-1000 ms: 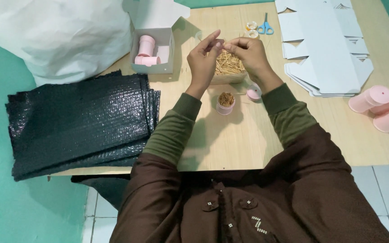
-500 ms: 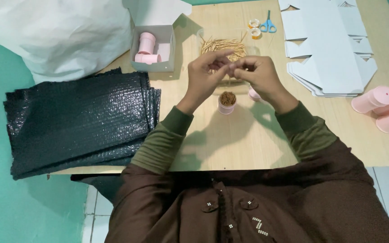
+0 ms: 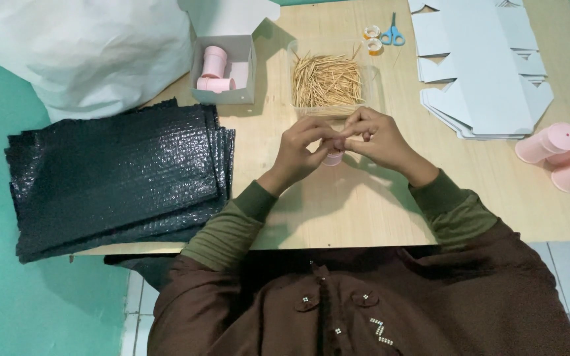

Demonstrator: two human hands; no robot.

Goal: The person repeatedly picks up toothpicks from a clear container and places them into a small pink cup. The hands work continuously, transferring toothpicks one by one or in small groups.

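Moved: both hands sit lower and closer together than half a second ago, drawn off the toothpick tray (image 3: 328, 80) and now meeting over the pink pot (image 3: 332, 157) at mid-frame.
Left hand: left hand (image 3: 301, 146) curls inward, fingertips pinched against the right hand's; whatever it pinches is too small to make out.
Right hand: right hand (image 3: 374, 136) is bent the same way, fingers closed at the meeting point; I cannot tell what they grip.
Pot: small, round, pink, standing on the table (image 3: 364, 211) under the fingers, mostly hidden by them; its open top is not visible.
Doing it well: by my judgement, the bundle wants squaring between the fingertips and lowering straight, so no stick catches the rim.
Upper left: grey box (image 3: 224, 66) with two pink tubes.
Left: stack of black bubble bags (image 3: 117, 171).
Upper right: flat grey cartons (image 3: 483, 62), scissors (image 3: 394, 31).
Right edge: more pink pots (image 3: 562, 155) lying on their sides.
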